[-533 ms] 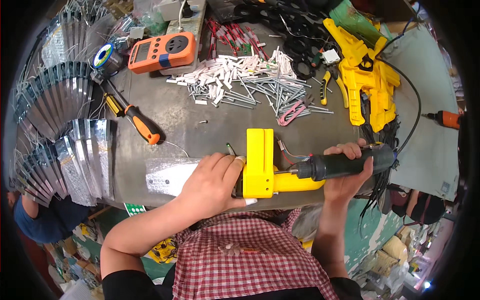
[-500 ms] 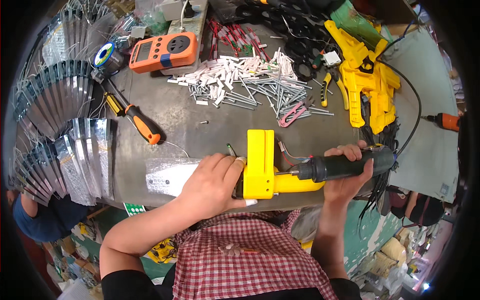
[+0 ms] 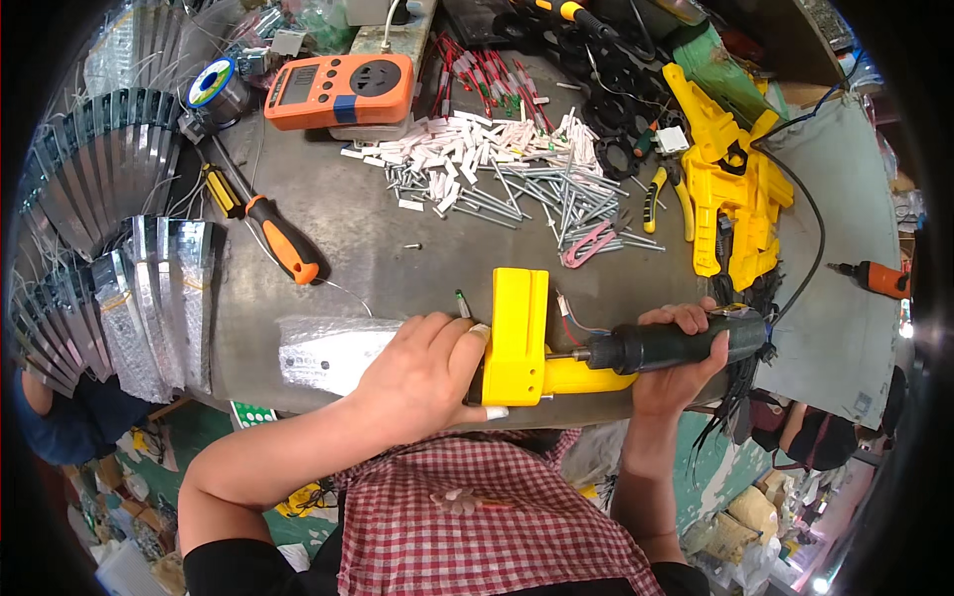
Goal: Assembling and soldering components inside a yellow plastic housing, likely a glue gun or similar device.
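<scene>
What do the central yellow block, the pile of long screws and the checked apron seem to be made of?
Yellow block: likely moulded plastic, smooth, evenly coloured.
Long screws: apparently steel, bare and silvery, catching light.
Checked apron: seemingly cloth, matte and softly creased; fibre unclear.

We see a red-and-white checked cloth apron with a small greyish-pink patch on its front. Black fabric sleeves stop short of the forearms, and a white fingertip covering caps the left hand's thumb.
</scene>
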Demonstrator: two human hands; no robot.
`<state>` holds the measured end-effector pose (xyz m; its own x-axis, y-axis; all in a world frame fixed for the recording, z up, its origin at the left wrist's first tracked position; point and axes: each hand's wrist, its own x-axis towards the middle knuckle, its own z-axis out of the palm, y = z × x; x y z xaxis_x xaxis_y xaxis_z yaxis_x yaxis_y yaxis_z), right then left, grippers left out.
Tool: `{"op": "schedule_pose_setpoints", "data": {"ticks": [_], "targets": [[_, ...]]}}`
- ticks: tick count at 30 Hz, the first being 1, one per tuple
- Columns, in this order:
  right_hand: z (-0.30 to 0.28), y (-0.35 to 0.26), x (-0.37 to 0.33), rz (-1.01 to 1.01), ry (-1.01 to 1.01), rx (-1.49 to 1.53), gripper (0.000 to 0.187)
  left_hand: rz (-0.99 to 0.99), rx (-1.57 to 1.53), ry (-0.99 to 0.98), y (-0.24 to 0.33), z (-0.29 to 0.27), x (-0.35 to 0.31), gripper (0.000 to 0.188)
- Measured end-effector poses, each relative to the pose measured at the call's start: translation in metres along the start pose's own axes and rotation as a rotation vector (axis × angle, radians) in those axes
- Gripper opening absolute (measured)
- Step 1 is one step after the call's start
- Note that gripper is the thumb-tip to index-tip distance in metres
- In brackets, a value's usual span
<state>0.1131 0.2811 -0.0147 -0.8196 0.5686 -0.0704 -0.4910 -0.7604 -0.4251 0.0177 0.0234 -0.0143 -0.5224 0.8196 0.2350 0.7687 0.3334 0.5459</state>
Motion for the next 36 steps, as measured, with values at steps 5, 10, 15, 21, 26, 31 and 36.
{"op": "schedule_pose_setpoints", "data": {"ticks": [5, 10, 15, 21, 26, 31, 36], "targets": [[-0.001, 0.001, 0.0, 0.002, 0.002, -0.014, 0.037, 0.014, 0.012, 0.004, -0.001, 0.0, -0.002, 0.073], [0.003, -0.004, -0.002, -0.001, 0.045, -0.198, 0.041, -0.056, -0.002, -0.075, 0.003, -0.005, 0.002, 0.073], [0.011, -0.022, -0.014, -0.049, 0.082, -0.234, 0.043, -0.114, -0.035, -0.186, -0.01, -0.03, 0.011, 0.066], [-0.002, -0.035, -0.037, -0.021, 0.011, -0.079, 0.048, -0.16, -0.122, -0.441, -0.014, -0.043, 0.02, 0.056], [0.002, -0.027, -0.048, -0.049, 0.063, -0.038, 0.049, -0.139, -0.135, -0.479, -0.015, -0.041, 0.022, 0.058], [0.003, -0.014, -0.054, -0.073, 0.046, 0.022, 0.045, -0.13, -0.138, -0.432, -0.015, -0.037, 0.019, 0.058], [-0.004, 0.002, -0.05, -0.075, 0.03, 0.203, 0.04, -0.14, -0.125, -0.396, -0.02, -0.032, 0.013, 0.059]]}}
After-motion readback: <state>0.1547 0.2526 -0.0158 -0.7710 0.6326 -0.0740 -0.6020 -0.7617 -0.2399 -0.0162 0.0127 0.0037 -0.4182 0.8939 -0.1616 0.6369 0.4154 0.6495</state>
